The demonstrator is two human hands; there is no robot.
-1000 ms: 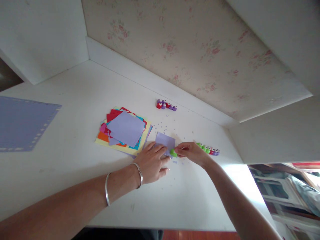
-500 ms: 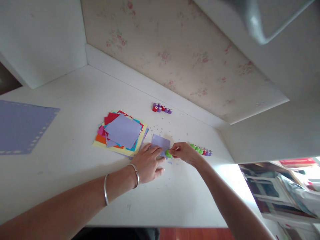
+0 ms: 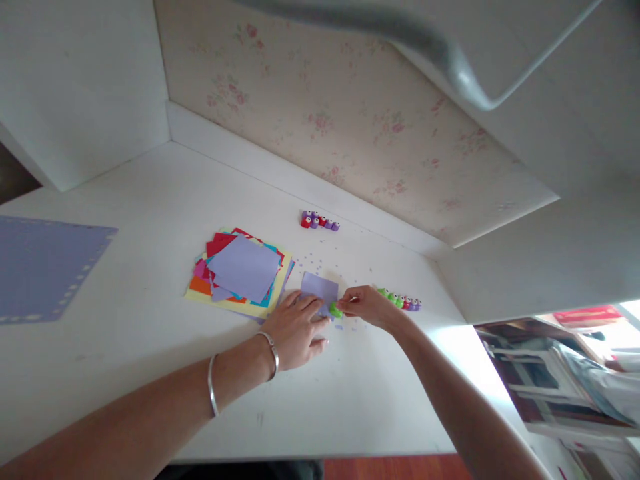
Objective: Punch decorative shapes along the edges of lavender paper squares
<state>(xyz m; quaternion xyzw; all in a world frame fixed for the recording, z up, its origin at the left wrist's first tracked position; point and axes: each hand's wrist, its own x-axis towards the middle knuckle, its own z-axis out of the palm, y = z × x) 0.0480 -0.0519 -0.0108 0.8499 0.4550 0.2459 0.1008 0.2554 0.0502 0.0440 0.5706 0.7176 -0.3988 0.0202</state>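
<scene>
A small square of purple paper (image 3: 320,285) lies on the white desk. My left hand (image 3: 296,331) rests on its lower left part with the fingers spread flat. At the paper's lower right corner my right hand (image 3: 366,305) pinches a small green paper punch (image 3: 335,309) between thumb and fingers. Whether the paper's edge sits in its slot is hidden. Tiny purple paper bits (image 3: 311,261) are scattered around the sheet. Just right of my right hand, a row of green, red and purple punches (image 3: 400,301) stands on the desk.
A pile of coloured paper (image 3: 245,267) lies left of my hands. Further left is a large purple sheet (image 3: 47,267) with punched edges. More red and purple punches (image 3: 320,221) stand near the back wall. A grey cable or bar (image 3: 465,73) hangs across the upper view.
The camera view has shifted, bringing the grey cable or bar into sight above. Both hands keep their places at the small purple paper, and the green punch stays at its corner.
</scene>
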